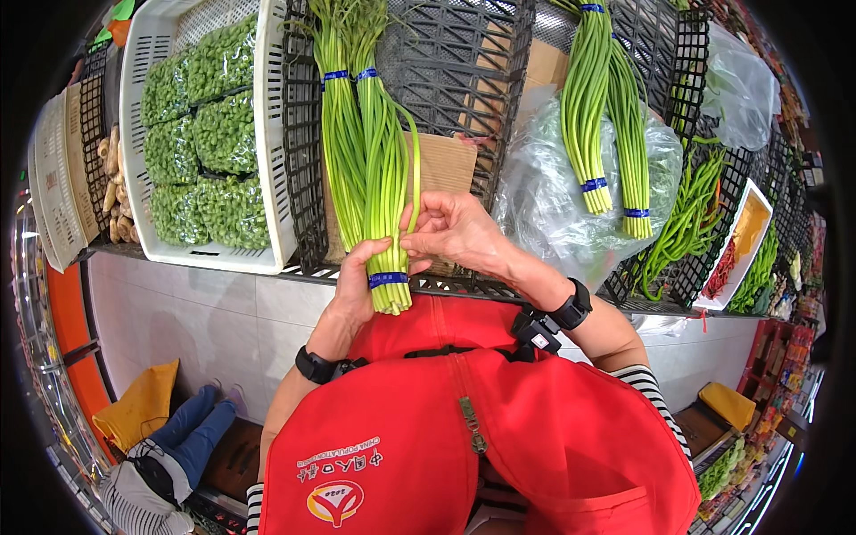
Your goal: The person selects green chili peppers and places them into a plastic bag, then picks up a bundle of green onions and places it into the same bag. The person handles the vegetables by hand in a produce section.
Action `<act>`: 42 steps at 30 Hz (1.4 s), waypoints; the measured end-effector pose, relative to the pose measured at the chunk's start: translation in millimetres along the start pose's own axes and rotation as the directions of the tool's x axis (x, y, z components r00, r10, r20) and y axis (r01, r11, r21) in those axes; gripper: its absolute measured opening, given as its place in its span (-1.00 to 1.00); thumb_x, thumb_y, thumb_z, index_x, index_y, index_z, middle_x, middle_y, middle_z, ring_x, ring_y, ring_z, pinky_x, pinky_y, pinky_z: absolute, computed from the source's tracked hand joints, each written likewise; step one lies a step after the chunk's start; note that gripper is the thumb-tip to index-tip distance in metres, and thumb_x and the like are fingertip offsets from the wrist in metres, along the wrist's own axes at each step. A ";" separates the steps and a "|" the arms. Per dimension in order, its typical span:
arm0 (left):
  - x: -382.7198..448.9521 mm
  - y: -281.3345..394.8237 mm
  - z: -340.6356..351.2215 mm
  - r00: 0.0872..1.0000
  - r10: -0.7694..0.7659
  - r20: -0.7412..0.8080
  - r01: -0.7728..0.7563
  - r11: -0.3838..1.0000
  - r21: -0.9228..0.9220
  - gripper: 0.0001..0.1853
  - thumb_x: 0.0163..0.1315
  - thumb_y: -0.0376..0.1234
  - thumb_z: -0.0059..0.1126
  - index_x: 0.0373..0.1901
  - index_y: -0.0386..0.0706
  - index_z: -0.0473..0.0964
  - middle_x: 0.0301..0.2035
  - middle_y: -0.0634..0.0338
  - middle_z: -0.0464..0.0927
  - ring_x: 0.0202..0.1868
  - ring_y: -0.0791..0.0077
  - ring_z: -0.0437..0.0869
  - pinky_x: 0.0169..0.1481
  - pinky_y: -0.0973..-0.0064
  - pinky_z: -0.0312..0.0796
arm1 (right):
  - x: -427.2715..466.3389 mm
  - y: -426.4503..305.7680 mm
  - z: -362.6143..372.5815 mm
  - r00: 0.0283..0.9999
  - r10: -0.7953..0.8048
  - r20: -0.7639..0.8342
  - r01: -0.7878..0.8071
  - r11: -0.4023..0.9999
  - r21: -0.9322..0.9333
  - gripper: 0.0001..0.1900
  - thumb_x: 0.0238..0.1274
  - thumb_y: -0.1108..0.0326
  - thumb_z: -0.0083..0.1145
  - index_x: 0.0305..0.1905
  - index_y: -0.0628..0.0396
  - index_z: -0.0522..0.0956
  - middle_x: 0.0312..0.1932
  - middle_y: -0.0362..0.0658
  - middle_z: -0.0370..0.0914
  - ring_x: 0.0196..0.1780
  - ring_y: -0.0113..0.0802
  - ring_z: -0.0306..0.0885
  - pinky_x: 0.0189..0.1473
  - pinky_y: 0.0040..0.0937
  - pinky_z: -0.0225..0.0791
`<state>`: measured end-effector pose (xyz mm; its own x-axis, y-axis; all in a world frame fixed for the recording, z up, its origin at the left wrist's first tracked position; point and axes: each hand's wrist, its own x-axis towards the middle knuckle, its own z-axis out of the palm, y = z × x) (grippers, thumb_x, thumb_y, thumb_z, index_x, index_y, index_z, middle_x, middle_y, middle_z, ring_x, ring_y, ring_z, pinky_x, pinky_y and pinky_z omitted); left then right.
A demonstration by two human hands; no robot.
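Note:
My left hand (356,279) is wrapped around the lower end of a bundle of garlic scapes (382,174), just above its lower blue tape band (388,279). The cut ends point toward me, over the crate's front edge. At the bundle's right side, my right hand (458,224) has thumb and fingers drawn together on a loose scape (415,157) that bows away from the rest. A second banded bundle (341,147) lies close along the left. Both bundles have blue bands higher up too, and their thin tips reach the top of the picture.
Left of the black plastic crate (428,87), a white crate (275,134) holds several wrapped packs of greens (224,130). Cardboard (441,164) lines the black crate. To the right, two scape bundles (592,120) rest on clear plastic (535,180), beside green chillies (692,200). A person (194,435) is behind, lower left.

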<state>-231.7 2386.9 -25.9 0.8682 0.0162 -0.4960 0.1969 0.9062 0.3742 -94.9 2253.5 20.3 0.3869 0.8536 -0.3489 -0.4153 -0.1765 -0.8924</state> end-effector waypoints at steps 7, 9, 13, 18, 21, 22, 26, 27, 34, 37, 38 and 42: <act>1.5 -1.5 -6.8 0.999 -0.031 -0.035 0.031 0.999 -0.008 -0.51 0.26 -0.30 -0.02 0.13 -0.47 0.36 -0.06 -0.16 0.58 -0.03 0.07 0.66 0.25 0.11 0.48 | 3.0 11.8 -4.2 0.994 0.060 -0.089 -0.065 0.996 -0.055 -0.84 0.16 0.57 0.31 -0.19 0.24 0.54 -0.38 -0.11 0.64 -0.32 -0.43 0.67 -0.28 -0.52 0.58; 2.0 -1.6 -7.8 0.997 -0.048 -0.053 0.048 0.999 -0.006 -0.55 0.26 -0.30 -0.02 0.07 -0.49 0.39 -0.10 -0.18 0.60 -0.05 0.00 0.68 0.22 0.13 0.50 | 3.0 17.9 -6.6 0.995 0.064 -0.077 -0.062 0.998 0.032 -0.85 0.16 0.58 0.30 -0.20 0.26 0.55 -0.37 -0.08 0.64 -0.33 -0.40 0.68 -0.31 -0.50 0.58; 0.0 0.6 4.9 0.995 -0.031 -0.099 0.031 0.999 0.007 -0.62 0.27 -0.30 0.00 -0.03 -0.46 0.44 -0.14 -0.17 0.62 -0.10 -0.02 0.71 0.11 0.22 0.56 | -2.9 14.3 -5.1 0.991 0.118 -0.057 -0.110 0.985 0.134 -0.85 0.15 0.60 0.29 -0.19 0.27 0.56 -0.36 -0.05 0.65 -0.33 -0.37 0.69 -0.29 -0.50 0.58; 6.5 -6.2 -19.4 0.987 -0.025 -0.161 0.034 0.998 0.055 -0.66 0.25 -0.31 0.04 -0.07 -0.41 0.47 -0.19 -0.07 0.64 -0.20 0.19 0.73 -0.02 0.32 0.59 | -5.1 18.5 -1.4 0.992 0.116 -0.048 -0.113 0.992 0.060 -0.84 0.07 0.59 0.33 -0.24 0.26 0.59 -0.42 -0.10 0.65 -0.38 -0.45 0.65 -0.36 -0.53 0.52; 6.9 -7.4 -21.0 0.977 -0.013 -0.212 0.031 0.996 0.081 -0.63 0.25 -0.30 0.04 -0.03 -0.39 0.46 -0.22 -0.02 0.64 -0.23 0.24 0.70 -0.02 0.32 0.56 | -6.0 18.7 -3.0 0.998 0.058 -0.022 -0.059 0.995 -0.079 -0.84 0.04 0.56 0.35 -0.25 0.23 0.60 -0.43 -0.15 0.64 -0.38 -0.52 0.61 -0.35 -0.55 0.47; 8.3 -8.3 -22.6 0.974 -0.009 -0.227 0.030 0.995 0.091 -0.65 0.24 -0.30 0.05 -0.03 -0.37 0.47 -0.24 0.01 0.64 -0.25 0.28 0.70 -0.06 0.35 0.56 | -5.8 17.1 -3.5 0.999 0.036 -0.008 -0.037 0.988 -0.149 -0.84 0.03 0.54 0.35 -0.26 0.23 0.60 -0.43 -0.16 0.64 -0.39 -0.54 0.59 -0.36 -0.56 0.45; 6.2 -7.9 -11.7 0.971 0.013 -0.237 0.014 0.994 0.113 -0.70 0.24 -0.30 0.06 -0.08 -0.31 0.49 -0.30 0.09 0.63 -0.31 0.35 0.68 -0.18 0.43 0.55 | -4.1 2.5 -1.9 0.998 0.053 0.037 -0.039 0.953 -0.300 -0.84 0.01 0.52 0.33 -0.27 0.20 0.61 -0.45 -0.21 0.62 -0.42 -0.60 0.52 -0.36 -0.58 0.39; 5.6 -7.6 -11.0 0.969 0.012 -0.247 0.019 0.992 0.121 -0.70 0.24 -0.30 0.07 -0.09 -0.31 0.49 -0.31 0.10 0.63 -0.32 0.35 0.68 -0.19 0.43 0.55 | -3.1 4.6 -2.4 0.998 0.056 0.038 -0.042 0.957 -0.288 -0.85 0.01 0.52 0.33 -0.27 0.21 0.61 -0.46 -0.22 0.61 -0.43 -0.61 0.51 -0.37 -0.59 0.38; 2.4 -1.7 10.1 0.967 -0.019 -0.253 0.040 0.996 0.080 -0.70 0.23 -0.34 0.06 -0.07 -0.35 0.45 -0.32 0.01 0.63 -0.38 0.26 0.70 -0.24 0.39 0.59 | 1.1 22.0 -4.5 0.987 0.158 0.038 -0.160 0.987 0.033 -0.80 0.01 0.54 0.34 -0.23 0.26 0.57 -0.48 -0.17 0.60 -0.44 -0.52 0.57 -0.40 -0.57 0.46; 1.6 -1.5 10.6 0.978 -0.014 -0.208 0.032 0.996 0.079 -0.67 0.22 -0.38 0.04 -0.03 -0.39 0.43 -0.30 -0.08 0.63 -0.39 0.17 0.72 -0.20 0.33 0.62 | 2.0 26.2 -4.8 0.978 0.204 -0.044 -0.206 0.978 -0.023 -0.76 0.01 0.54 0.36 -0.20 0.28 0.55 -0.48 -0.12 0.61 -0.45 -0.46 0.60 -0.42 -0.53 0.51; 1.3 -2.1 10.5 0.980 -0.003 -0.200 0.021 0.996 0.090 -0.67 0.22 -0.39 0.03 -0.03 -0.40 0.42 -0.30 -0.10 0.63 -0.39 0.15 0.73 -0.18 0.32 0.63 | 2.5 25.7 -4.6 0.976 0.212 -0.049 -0.215 0.975 -0.049 -0.76 0.00 0.54 0.37 -0.20 0.29 0.55 -0.48 -0.12 0.60 -0.45 -0.46 0.60 -0.43 -0.53 0.51; 2.4 -4.2 15.0 0.980 0.058 -0.193 -0.027 0.987 0.158 -0.66 0.20 -0.41 0.04 -0.01 -0.40 0.42 -0.27 -0.05 0.63 -0.33 0.20 0.72 -0.16 0.33 0.62 | 4.7 21.9 -6.2 0.963 0.263 -0.054 -0.267 0.957 -0.114 -0.73 -0.02 0.53 0.39 -0.20 0.31 0.54 -0.47 -0.09 0.59 -0.46 -0.43 0.61 -0.44 -0.52 0.54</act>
<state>-223.5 2376.8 -16.9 0.7740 0.1497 -0.6152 0.2429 0.8271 0.5069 -97.1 2250.6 -2.6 0.3084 0.7492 -0.5861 -0.4071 -0.4530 -0.7932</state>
